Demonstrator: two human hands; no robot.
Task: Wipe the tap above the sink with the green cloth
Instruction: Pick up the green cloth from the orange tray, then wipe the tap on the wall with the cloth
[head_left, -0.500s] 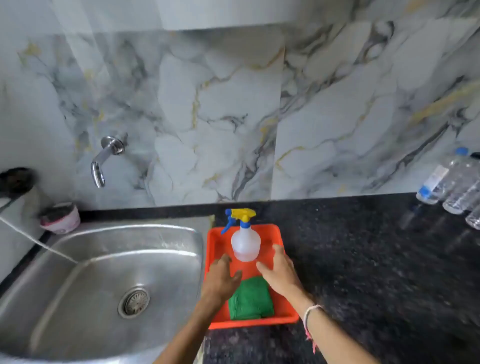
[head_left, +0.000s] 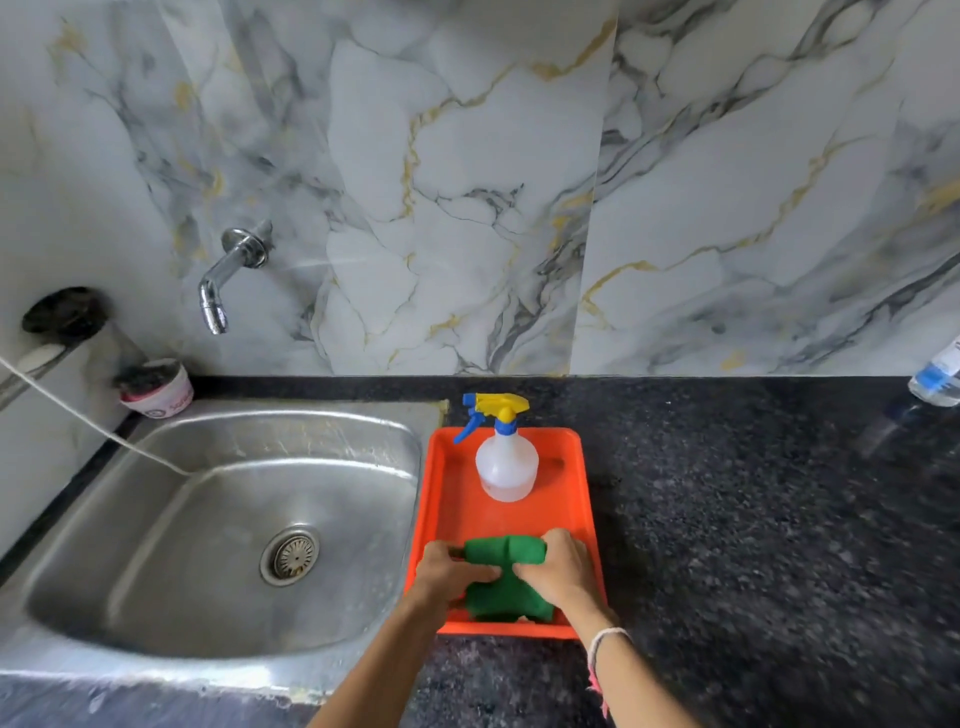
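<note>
A green cloth (head_left: 505, 558) lies bunched at the near end of an orange tray (head_left: 582, 499) on the dark counter. My left hand (head_left: 447, 571) grips its left side and my right hand (head_left: 558, 569) grips its right side. The cloth's upper edge is pulled up between them. A chrome tap (head_left: 228, 275) sticks out of the marble wall above the steel sink (head_left: 171, 525), far to the upper left of both hands.
A white spray bottle (head_left: 505, 465) with a yellow and blue trigger stands at the tray's far end. A small white cup (head_left: 158, 389) sits at the sink's back left corner. A white cord (head_left: 88, 421) runs into the sink. A water bottle (head_left: 937, 376) lies at the far right.
Both hands have come down from hovering over the tray and closed on the green cloth, bunching it up. The view has shifted to the left.
</note>
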